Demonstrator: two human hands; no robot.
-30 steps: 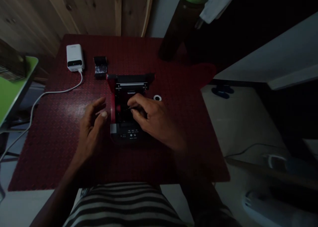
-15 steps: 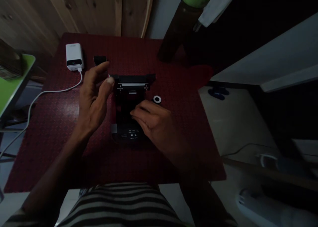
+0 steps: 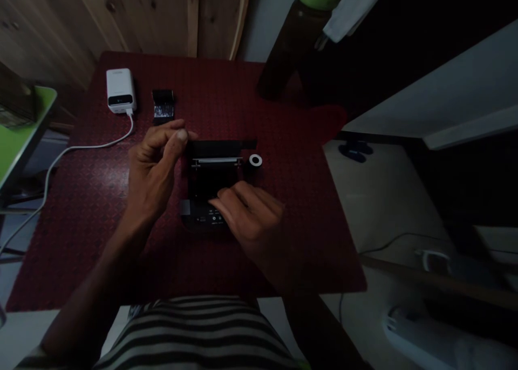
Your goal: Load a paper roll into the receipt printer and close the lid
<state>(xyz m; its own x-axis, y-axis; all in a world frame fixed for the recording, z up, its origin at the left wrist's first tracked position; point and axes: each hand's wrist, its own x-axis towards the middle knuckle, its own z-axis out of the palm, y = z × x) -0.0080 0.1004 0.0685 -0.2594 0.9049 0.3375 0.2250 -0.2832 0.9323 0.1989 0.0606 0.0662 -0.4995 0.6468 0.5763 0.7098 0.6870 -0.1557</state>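
Observation:
A small black printer-like device [image 3: 202,223] lies on the dark red table, its hinged lid [image 3: 218,149] raised at the back. Thumb and fingers of my left hand [image 3: 156,162] pinch the lid's left end. My right hand [image 3: 251,213] is over the right side of the open compartment [image 3: 210,182], fingers bent and pressed together near its front edge, just above the button panel. What those fingertips grip, if anything, is hidden. Close to the device's right side is a small black roll with a white ring-shaped end [image 3: 255,160].
A dark roll with a shiny, crinkled strip [image 3: 163,107] lies behind my left hand. At the back left, a white power bank [image 3: 120,91] has a white cable [image 3: 89,148] running off left. A tall dark bottle with a green cap [image 3: 292,41] stands at the back right.
The lid has tipped down toward me, with my left hand lowering along with it. My right hand has drawn back toward the front panel. More of the shiny strip now shows.

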